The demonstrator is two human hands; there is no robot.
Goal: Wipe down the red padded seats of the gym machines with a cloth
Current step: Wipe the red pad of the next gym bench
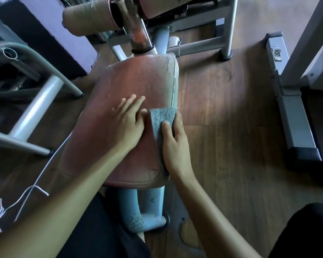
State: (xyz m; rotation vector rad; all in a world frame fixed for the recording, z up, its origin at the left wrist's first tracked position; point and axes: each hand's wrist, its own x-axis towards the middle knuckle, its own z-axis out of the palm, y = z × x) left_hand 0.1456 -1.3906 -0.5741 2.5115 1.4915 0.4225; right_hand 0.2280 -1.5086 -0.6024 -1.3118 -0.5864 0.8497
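A worn red padded seat (119, 86) fills the middle of the view, with cracked piping along its right edge. My left hand (128, 121) lies flat on the seat top, fingers straight and pointing away from me. My right hand (172, 144) grips a grey cloth (161, 116) at the seat's right edge, thumb on top of the cloth and fingers wrapped over the side. The cloth's lower part is hidden under that hand.
A blue-grey post (147, 207) carries the seat above a wooden floor (222, 127). Roller pads (90, 15) and a rusty tube (136, 32) stand beyond it. Grey machine frames sit at left (35, 107) and right (295, 108). A white cord (35, 187) trails at lower left.
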